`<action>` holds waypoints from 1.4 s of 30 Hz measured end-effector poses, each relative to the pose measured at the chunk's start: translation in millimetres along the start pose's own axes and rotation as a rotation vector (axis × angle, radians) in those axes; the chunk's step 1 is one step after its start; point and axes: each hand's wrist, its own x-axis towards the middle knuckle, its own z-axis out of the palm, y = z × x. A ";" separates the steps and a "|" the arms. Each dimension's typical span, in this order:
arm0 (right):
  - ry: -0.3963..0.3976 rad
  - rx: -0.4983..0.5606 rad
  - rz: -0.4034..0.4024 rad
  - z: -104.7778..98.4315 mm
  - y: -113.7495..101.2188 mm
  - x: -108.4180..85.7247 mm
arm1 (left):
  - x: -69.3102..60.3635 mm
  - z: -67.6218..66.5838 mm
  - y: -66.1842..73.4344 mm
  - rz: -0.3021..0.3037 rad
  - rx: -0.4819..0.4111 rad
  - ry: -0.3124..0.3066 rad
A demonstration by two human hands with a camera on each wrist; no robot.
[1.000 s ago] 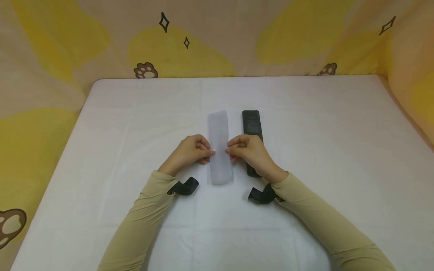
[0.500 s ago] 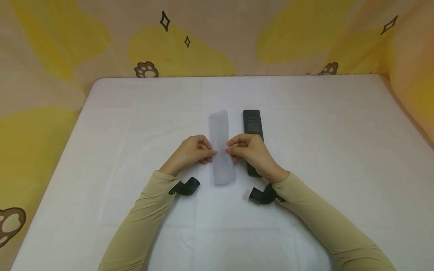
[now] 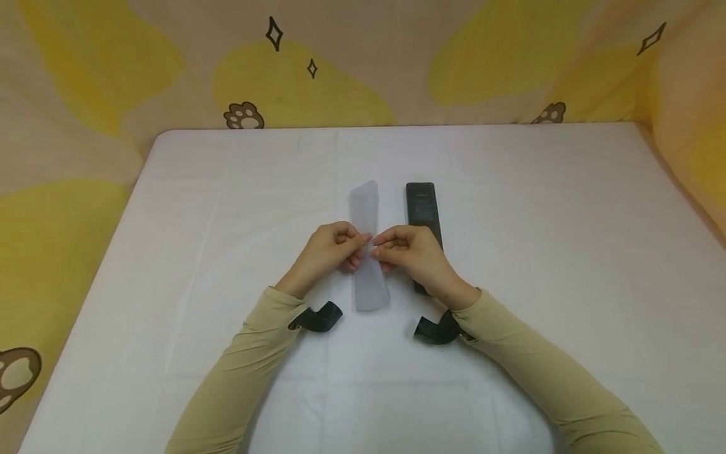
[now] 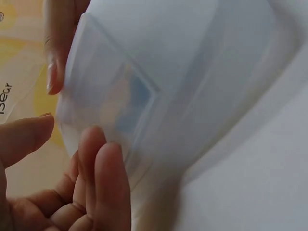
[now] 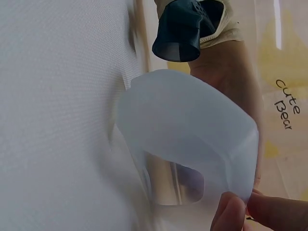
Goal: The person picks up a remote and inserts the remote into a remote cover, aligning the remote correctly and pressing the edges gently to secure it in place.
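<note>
A long, translucent remote control cover (image 3: 371,287) is held upright between both hands at mid-table in the head view. My left hand (image 3: 334,246) holds its left side, the thumb lying across the near face. On the other side, my right hand (image 3: 414,249) pinches the right edge between thumb and fingers. A rectangular opening shows in the cover (image 5: 187,110) in the right wrist view. Just beyond my right hand lies a black remote control (image 3: 422,205), its printed back facing up; the hand hides part of it.
Both hands work over a table with a white cloth (image 3: 227,189). Yellow and peach patterned fabric (image 3: 363,63) rises behind the table and at its sides. Dark camera mounts (image 3: 320,317) stick out from the sleeve cuffs.
My left hand has shifted right and slightly up, its thumb now close to my right fingertips. The cover looks narrower at its middle. The remote control stays put.
</note>
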 end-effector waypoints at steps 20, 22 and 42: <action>-0.019 -0.001 0.015 -0.1 2.2 2.2 | -1.3 1.5 5.1 0.060 0.140 0.033; -0.013 0.001 0.016 -1.1 2.4 2.7 | -2.1 0.7 5.9 0.064 0.148 0.038; 0.038 -0.025 0.004 -10.5 2.4 7.0 | -5.3 -11.9 7.0 0.231 -0.015 -0.008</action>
